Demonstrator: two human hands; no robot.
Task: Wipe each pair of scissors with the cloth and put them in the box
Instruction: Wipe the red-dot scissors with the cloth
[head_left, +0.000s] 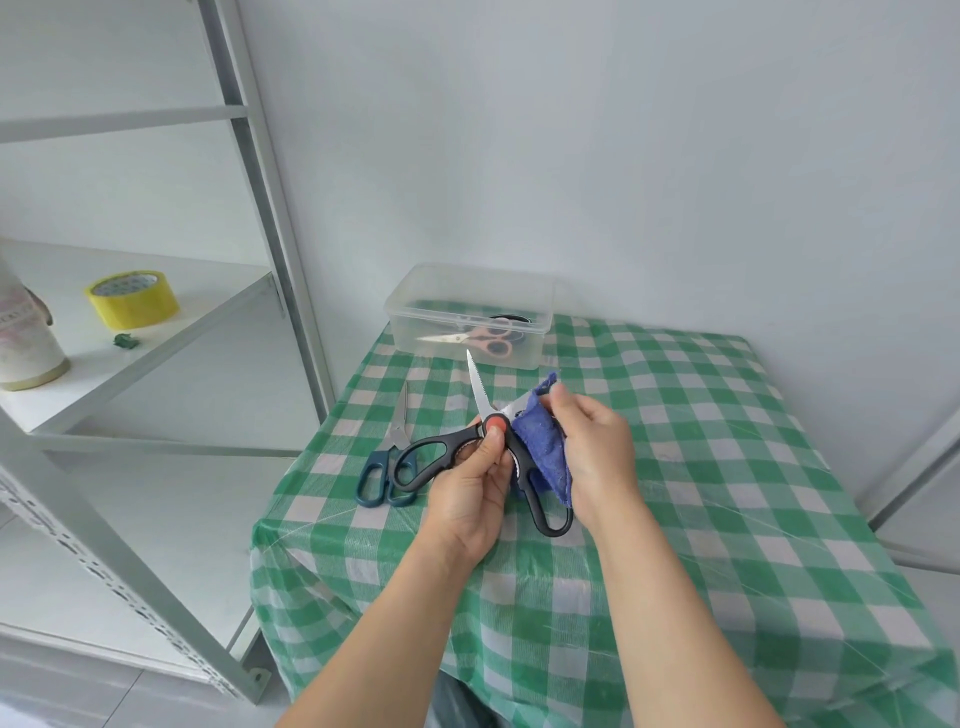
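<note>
Progress: roughly a third in, by my read.

- Done: one pair of orange-handled scissors (491, 340) lies flat inside the clear plastic box (410, 332) at the back of the counter (675, 467), which has a green-and-white checked cover. There's a dark rounded shape behind that pair in the box. Can't tell if it's another pair.
- In hand: the black-handled kitchen scissors with a red pivot (496, 422), blades spread, held up over the counter in front of the box. The left hand (467, 493) grips them at the pivot, thumb just below the red disc. The right hand (597, 452) pinches the folded blue cloth (540, 441) around the right-side blade. The serrated blade points up toward the box, bare, and looks not yet wiped.
- Left: the dark-teal-handled scissors (397, 431) lie closed on the counter just left of the hands, untouched.

Remaining, as I judge it: finish both blades of the black pair, box it, then wipe and box the teal pair. The box is open, no lid in view, so there's nothing in the way.
</note>
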